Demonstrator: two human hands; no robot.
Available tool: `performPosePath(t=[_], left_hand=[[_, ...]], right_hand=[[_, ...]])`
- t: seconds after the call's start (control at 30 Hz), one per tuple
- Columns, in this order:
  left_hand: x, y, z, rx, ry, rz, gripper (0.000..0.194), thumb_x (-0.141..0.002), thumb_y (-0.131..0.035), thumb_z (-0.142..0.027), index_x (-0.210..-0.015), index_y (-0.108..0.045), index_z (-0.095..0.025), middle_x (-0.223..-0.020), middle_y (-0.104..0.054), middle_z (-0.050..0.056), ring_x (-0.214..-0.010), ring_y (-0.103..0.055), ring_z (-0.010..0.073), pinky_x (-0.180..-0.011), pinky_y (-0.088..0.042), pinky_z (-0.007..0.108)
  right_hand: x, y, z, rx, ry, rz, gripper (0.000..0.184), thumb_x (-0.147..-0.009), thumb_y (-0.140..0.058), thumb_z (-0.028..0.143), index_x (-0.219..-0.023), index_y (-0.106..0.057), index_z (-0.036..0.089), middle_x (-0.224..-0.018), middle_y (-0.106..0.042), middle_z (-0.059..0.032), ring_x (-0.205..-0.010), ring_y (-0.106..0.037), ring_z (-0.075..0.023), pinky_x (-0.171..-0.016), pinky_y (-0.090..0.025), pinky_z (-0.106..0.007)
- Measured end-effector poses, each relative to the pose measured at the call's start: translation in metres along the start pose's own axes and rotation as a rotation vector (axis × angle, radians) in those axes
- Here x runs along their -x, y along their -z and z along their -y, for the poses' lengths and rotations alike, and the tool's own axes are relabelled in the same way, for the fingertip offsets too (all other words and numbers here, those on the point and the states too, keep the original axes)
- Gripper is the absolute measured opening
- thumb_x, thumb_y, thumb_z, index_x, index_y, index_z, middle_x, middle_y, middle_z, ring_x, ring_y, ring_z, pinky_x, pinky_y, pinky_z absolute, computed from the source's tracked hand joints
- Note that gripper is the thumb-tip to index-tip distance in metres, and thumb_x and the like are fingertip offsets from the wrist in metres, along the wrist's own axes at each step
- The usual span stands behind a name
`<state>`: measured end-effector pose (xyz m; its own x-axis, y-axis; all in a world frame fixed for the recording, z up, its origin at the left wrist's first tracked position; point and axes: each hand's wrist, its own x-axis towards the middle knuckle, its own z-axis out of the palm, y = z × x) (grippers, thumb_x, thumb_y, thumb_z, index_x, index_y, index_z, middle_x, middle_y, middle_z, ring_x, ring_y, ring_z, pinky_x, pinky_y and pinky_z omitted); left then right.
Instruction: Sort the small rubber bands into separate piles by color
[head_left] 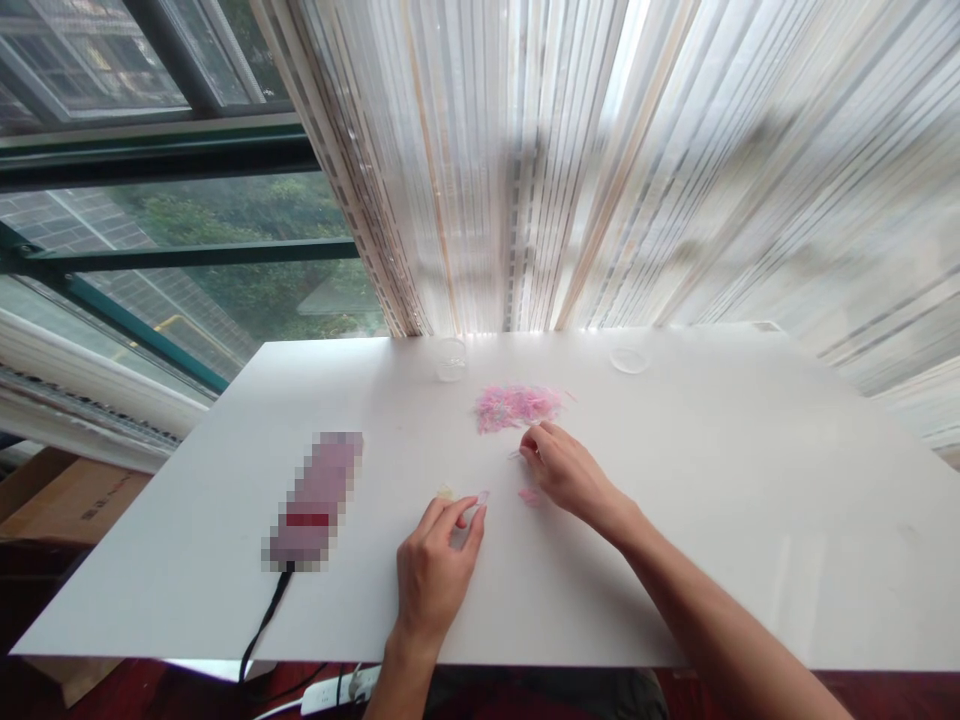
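Note:
My left hand (433, 575) rests low over the white table, thumb and forefinger pinching a small pinkish loop (483, 497). Just beyond those fingers lies a little yellowish bit (445, 493). My right hand (559, 468) is closed in a pinch at the near edge of a loose pile of small pink and pale pieces (517, 406). A thin pale piece (514, 455) shows at its fingertips; its kind is too small to tell. Beneath the right hand, a small pink cluster (529, 496) sits on the table, partly covered.
At the back of the white table (750, 480) stand a clear round container (451, 360) and a clear round lid-like disc (628, 360). A blurred-out purplish object (315, 500) with a black cable (264, 622) lies left. Striped curtains (510, 170) hang behind; a power strip (330, 694) lies below.

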<state>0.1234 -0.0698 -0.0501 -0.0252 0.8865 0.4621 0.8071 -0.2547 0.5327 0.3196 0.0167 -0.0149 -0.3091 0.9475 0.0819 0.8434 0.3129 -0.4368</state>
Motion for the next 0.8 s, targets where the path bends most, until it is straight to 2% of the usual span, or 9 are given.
performPosePath(t=[0.1, 0.17, 0.3, 0.43, 0.57, 0.8], left_hand=[[0.000, 0.001, -0.001, 0.037, -0.023, 0.019, 0.019, -0.093, -0.060, -0.032, -0.101, -0.074, -0.022, -0.072, -0.060, -0.001, -0.055, -0.056, 0.0101, -0.052, -0.040, 0.020], [0.000, 0.002, -0.001, 0.048, -0.033, 0.025, 0.018, -0.093, -0.060, -0.031, -0.101, -0.074, -0.022, -0.072, -0.060, -0.001, -0.054, -0.055, 0.0099, -0.053, -0.040, 0.020], [-0.001, 0.002, -0.001, 0.082, -0.016, 0.035, 0.018, -0.093, -0.058, -0.029, -0.101, -0.073, -0.021, -0.073, -0.060, 0.000, -0.054, -0.052, 0.0104, -0.054, -0.041, 0.020], [-0.001, 0.003, 0.000, 0.163, 0.029, 0.047, 0.018, -0.093, -0.058, -0.029, -0.098, -0.073, -0.021, -0.073, -0.059, -0.001, -0.051, -0.046, 0.0095, -0.055, -0.043, 0.021], [-0.001, 0.006, -0.001, 0.208, 0.056, 0.050, 0.017, -0.093, -0.058, -0.029, -0.095, -0.072, -0.020, -0.073, -0.059, -0.001, -0.051, -0.045, 0.0098, -0.055, -0.043, 0.021], [-0.002, 0.006, -0.002, 0.243, 0.083, 0.020, 0.015, -0.093, -0.058, -0.027, -0.094, -0.072, -0.020, -0.076, -0.060, -0.001, -0.049, -0.042, 0.0085, -0.054, -0.043, 0.021]], right_hand=[[0.012, 0.002, 0.001, -0.070, -0.004, -0.048, 0.011, -0.097, -0.050, 0.016, -0.090, -0.058, 0.019, -0.089, -0.062, -0.0042, -0.078, -0.058, -0.0172, -0.068, -0.042, -0.026], [0.014, 0.003, 0.000, -0.035, 0.014, -0.073, 0.008, -0.096, -0.053, 0.015, -0.093, -0.060, 0.018, -0.092, -0.063, -0.0055, -0.083, -0.059, -0.0189, -0.071, -0.044, -0.028], [0.003, 0.003, -0.004, 0.061, 0.102, -0.016, 0.011, -0.092, -0.059, 0.013, -0.100, -0.065, 0.019, -0.099, -0.064, -0.0077, -0.093, -0.060, -0.0216, -0.074, -0.044, -0.028], [-0.013, 0.004, -0.008, 0.061, 0.130, 0.081, 0.009, -0.093, -0.059, 0.014, -0.090, -0.066, 0.019, -0.092, -0.063, -0.0056, -0.082, -0.060, -0.0178, -0.068, -0.041, -0.026], [-0.017, 0.001, -0.011, 0.090, 0.207, 0.069, 0.015, -0.094, -0.051, 0.011, -0.085, -0.060, 0.017, -0.086, -0.060, -0.0061, -0.075, -0.054, -0.0177, -0.063, -0.039, -0.026], [0.003, 0.008, 0.002, -0.121, 0.319, 0.028, 0.013, -0.095, -0.046, 0.009, -0.091, -0.054, 0.019, -0.089, -0.058, -0.0052, -0.076, -0.051, -0.0168, -0.067, -0.042, -0.027]])
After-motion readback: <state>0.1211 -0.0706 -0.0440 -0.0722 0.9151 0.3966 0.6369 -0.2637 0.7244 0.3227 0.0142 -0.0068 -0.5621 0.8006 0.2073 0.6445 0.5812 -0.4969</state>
